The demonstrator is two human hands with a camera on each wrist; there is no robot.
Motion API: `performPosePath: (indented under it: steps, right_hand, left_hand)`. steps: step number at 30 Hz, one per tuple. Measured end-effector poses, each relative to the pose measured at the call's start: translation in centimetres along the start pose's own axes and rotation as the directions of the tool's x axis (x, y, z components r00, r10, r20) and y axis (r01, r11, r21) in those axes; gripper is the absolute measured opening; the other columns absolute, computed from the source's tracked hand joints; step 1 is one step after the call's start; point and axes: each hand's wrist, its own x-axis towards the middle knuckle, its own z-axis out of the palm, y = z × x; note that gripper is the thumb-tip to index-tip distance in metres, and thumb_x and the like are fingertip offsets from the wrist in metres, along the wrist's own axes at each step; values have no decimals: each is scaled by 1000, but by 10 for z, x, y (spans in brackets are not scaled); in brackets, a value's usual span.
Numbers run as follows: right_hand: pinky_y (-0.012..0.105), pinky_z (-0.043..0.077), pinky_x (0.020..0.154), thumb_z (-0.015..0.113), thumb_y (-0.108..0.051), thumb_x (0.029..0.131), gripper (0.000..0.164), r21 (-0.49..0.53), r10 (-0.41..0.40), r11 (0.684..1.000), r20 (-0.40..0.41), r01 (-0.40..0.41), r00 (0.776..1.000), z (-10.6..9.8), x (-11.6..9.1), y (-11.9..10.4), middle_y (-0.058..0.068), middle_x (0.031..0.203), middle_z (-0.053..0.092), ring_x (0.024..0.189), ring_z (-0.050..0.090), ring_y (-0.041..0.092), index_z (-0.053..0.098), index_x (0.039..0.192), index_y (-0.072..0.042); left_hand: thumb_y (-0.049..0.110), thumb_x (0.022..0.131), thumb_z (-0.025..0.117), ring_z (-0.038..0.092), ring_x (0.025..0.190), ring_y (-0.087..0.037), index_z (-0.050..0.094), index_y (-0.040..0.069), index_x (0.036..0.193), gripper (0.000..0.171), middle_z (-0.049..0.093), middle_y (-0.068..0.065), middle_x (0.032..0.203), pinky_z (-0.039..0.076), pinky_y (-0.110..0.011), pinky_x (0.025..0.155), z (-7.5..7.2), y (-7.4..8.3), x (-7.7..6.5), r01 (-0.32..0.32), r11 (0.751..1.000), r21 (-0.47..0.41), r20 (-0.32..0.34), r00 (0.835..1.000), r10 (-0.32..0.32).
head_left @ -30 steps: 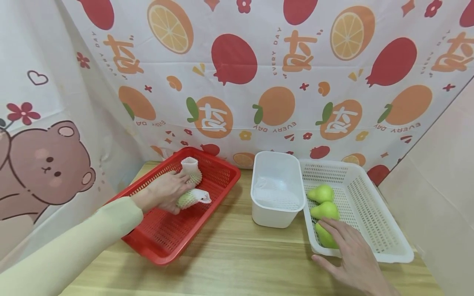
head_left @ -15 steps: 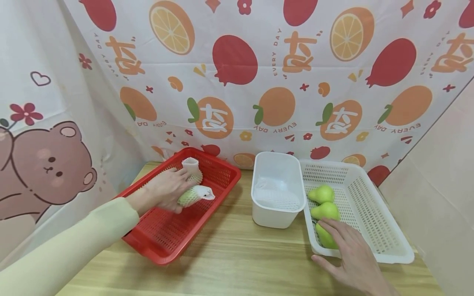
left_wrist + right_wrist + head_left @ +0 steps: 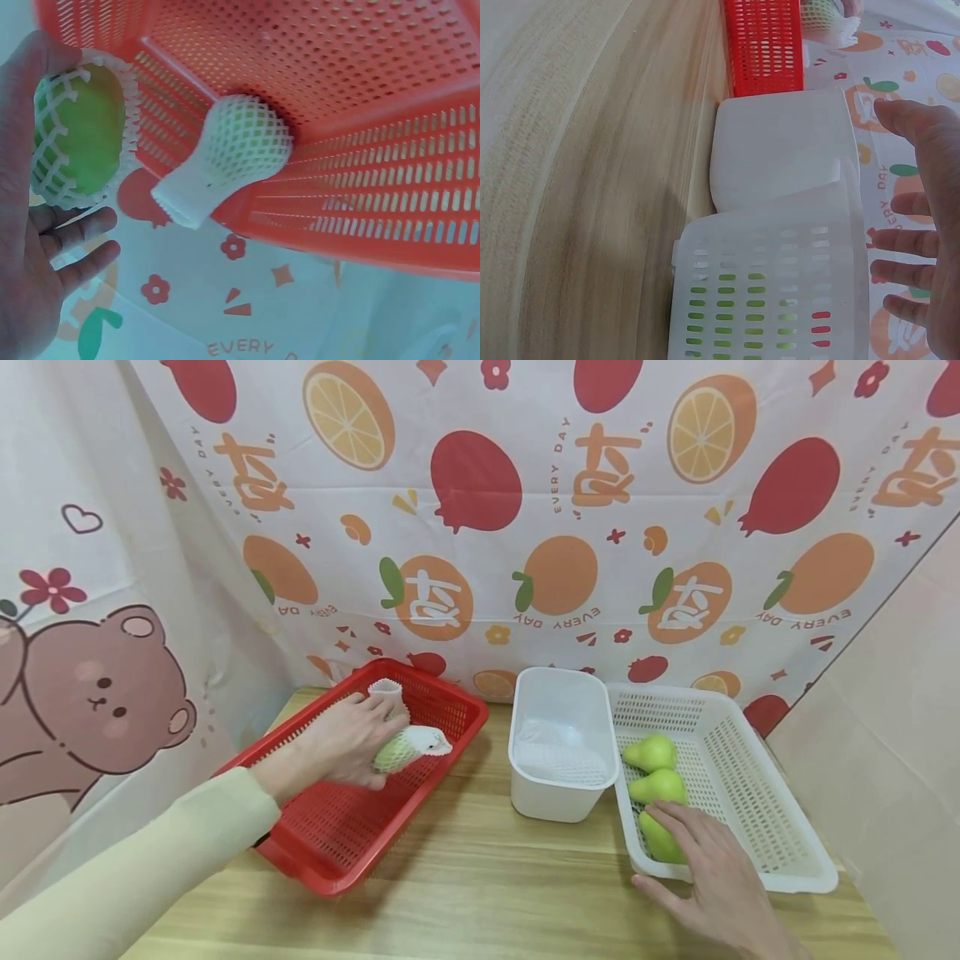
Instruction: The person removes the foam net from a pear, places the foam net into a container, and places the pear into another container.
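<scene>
Left grip (image 3: pixel 342 743): held a foam-netted green fruit (image 3: pixel 401 750) just over the red basket (image 3: pixel 322 882)
Other netted fruit (image 3: pixel 244 139): sat inside it
Right grip (image 3: pixel 705 868): was kinda wide, by pears (image 3: pixel 657 787) in the white basket (image 3: pixel 757 802)

in the head view, the left hand (image 3: pixel 352 739) is slightly blurred and covers part of the netted green fruit (image 3: pixel 405 749) and of the second netted fruit (image 3: pixel 387 692). the right hand (image 3: pixel 708 868) hides part of the nearest pear (image 3: pixel 660 839). the contents of the white bin (image 3: pixel 558 799) are indistinct. the right wrist view's bottom edge cuts off the white basket (image 3: pixel 772 296).
</scene>
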Motion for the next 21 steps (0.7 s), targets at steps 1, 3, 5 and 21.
performPosePath:
  steps: [1,3,5,21]
  right_hand:
    - [11,16,121,84,-63,75,85,-1,1,1000,1,-1,1000,0,0,0,7,138,67,124,61,30,66,139,-10]
    - [10,14,121,83,-64,76,85,2,2,1000,1,-2,1000,0,0,1,8,138,68,124,61,30,66,139,-10]
    - [9,13,122,83,-64,76,85,3,6,1000,10,-6,1000,-1,0,1,8,138,68,124,61,30,66,138,-9]
    - [9,12,123,84,-62,77,83,19,4,1000,7,-4,1000,-3,2,-1,10,139,68,124,61,30,66,138,-8]
  left_hand:
    - [57,66,90,62,125,-36,59,11,131,85,64,-16,138,56,-53,101,-1,1,1,2,1000,2,-14,1000,-2]
    - [57,67,89,62,126,-36,59,11,131,85,64,-16,137,56,-52,101,-3,3,1,7,1000,2,-39,999,-7]
    - [57,67,89,61,128,-37,59,10,132,86,64,-16,137,56,-53,102,-6,5,1,17,1000,-2,-59,998,-17]
    - [59,65,85,62,105,-26,62,13,128,81,67,-8,110,57,-44,94,-22,40,-2,26,998,-51,-224,974,-37]
